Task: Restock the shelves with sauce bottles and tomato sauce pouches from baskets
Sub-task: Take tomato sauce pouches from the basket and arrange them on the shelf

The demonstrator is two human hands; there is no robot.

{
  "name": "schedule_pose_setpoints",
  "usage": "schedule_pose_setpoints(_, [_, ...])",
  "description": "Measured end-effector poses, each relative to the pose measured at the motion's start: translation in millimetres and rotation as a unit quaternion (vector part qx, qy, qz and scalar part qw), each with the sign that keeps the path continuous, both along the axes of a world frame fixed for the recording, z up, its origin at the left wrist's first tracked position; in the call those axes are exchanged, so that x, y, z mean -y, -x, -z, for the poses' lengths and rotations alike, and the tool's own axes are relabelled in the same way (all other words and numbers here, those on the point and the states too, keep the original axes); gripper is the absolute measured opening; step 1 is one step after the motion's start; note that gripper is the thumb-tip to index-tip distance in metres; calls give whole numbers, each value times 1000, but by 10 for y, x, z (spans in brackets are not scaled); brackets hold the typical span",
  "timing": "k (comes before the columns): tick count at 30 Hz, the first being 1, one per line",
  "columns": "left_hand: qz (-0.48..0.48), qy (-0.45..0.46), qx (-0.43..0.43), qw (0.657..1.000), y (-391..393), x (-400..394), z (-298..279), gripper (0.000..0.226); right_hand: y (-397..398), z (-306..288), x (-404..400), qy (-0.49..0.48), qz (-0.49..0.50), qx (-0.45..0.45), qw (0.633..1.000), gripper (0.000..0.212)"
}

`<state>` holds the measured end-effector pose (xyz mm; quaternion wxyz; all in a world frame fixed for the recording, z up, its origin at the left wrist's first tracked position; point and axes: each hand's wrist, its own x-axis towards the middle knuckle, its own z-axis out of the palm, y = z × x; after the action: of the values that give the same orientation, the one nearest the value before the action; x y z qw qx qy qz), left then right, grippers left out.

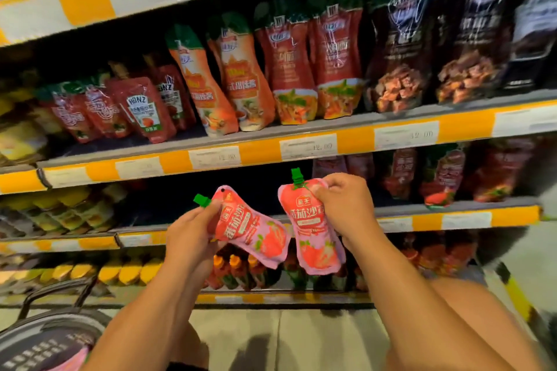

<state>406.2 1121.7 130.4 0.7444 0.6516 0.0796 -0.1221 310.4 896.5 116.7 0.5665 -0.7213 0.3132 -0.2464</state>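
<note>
A supermarket shelving unit [301, 153] with orange-and-white price strips is seen from a head-worn camera, filling the view from top to bottom. On the upper visible shelf, a row of standing pouches and squeeze packs [289, 69] is lined up, with small red ketchup pouches [141, 105] leaning at its left end and dark packs [446, 45] at its right. The shelf below [452, 217] is stocked with red pouches only at its right; the stretch directly ahead is dark, and it cannot be told whether anything stands there. Lower down, bottles with orange caps [238, 271] are ranged on a further shelf. A dark basket [51, 337] is seen at the bottom left corner, beside the left forearm. Two pink-and-red tomato sauce pouches are held up in front of the dark stretch of shelf, close side by side and apparently just touching. The left pouch [250, 226] is gripped at its neck by the left hand [190, 238], fingers curled round it, and is tilted, its long axis running from the green cap [201, 200] at upper left down to the lower right. The right pouch [313, 226] is pinched at its upper corner by the right hand [343, 205] and hangs nearly upright, its green cap [297, 175] at the top. The open stretch of shelf lies straight ahead of both hands and slightly above the pouch bottoms; the right hand appears the nearer to it, and its pouch is judged readier to be stood there, while the left pouch would first need righting.
</note>
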Motion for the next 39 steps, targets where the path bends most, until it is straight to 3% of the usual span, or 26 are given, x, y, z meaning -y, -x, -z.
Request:
schedule_pose_setpoints(5, [39,-47,-18,998,-61,514,80,14,-46,92,227,-11,51,-56,997,20])
schedule_pose_setpoints(9, [58,-65,-16,996,-190,805,92,13,-27,52,462,-34,95,-40,994,36])
schedule_pose_setpoints(15, [44,-45,-24,998,-365,1107,10,15,-5,-77,696,-86,157,10,984,1])
schedule_pose_setpoints(20, [49,12,-12,999,-455,1266,-14,24,-4,-190,769,-179,194,71,962,27])
schedule_pose_setpoints(25, [78,25,40,996,-509,1415,30,34,-19,-283,789,-211,223,141,941,37])
schedule_pose_setpoints(30, [123,-13,96,988,-450,1575,78,36,-83,-245,784,-134,200,176,955,44])
schedule_pose_setpoints(34, [162,-85,131,974,-421,1700,103,33,-178,-103,787,-85,188,136,969,42])
schedule_pose_setpoints(39, [205,-112,160,959,-334,1775,113,61,-180,-54,817,-71,172,74,980,41])
